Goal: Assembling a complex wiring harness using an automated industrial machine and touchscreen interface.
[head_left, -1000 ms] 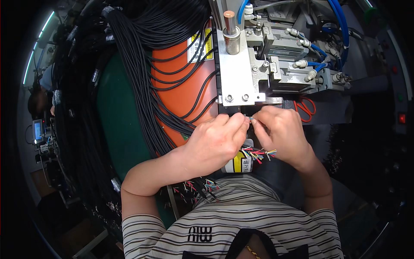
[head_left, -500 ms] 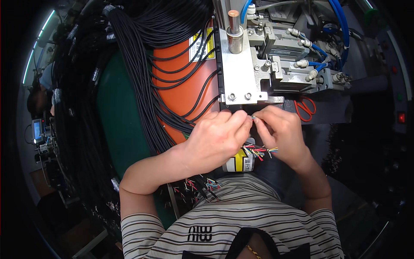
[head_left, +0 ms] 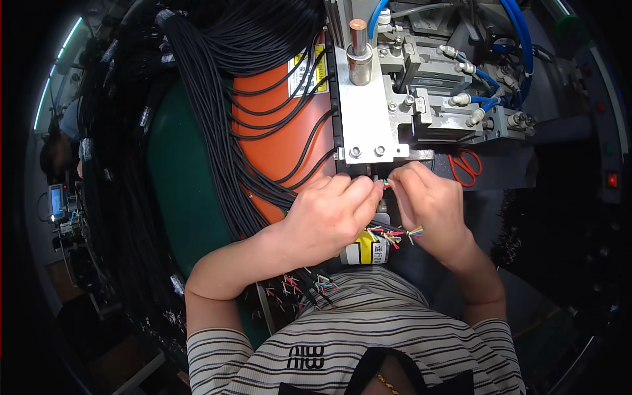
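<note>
Thin coloured wire ends (head_left: 386,184), red and green among them, show between my fingertips just below the silver machine block (head_left: 365,112). My left hand (head_left: 329,210) is closed in a pinch on these wires from the left. From the right, the thumb and forefinger of my right hand (head_left: 431,204) pinch at the same wires. Under my hands, other cable ends with fanned-out coloured cores (head_left: 394,236) stick out over a white and yellow labelled cylinder (head_left: 366,250). My fingers hide most of the held cable.
A thick bundle of black cables (head_left: 210,131) hangs at the left over an orange surface (head_left: 283,141) and a green one (head_left: 178,171). Red-handled scissors (head_left: 466,168) lie right of the machine. Blue air tubes (head_left: 486,78) run to its cylinders. More stripped cable ends (head_left: 293,286) lie near my lap.
Both hands have shifted slightly, my left one a little down. Red and green wire ends now show more plainly between my fingertips.
</note>
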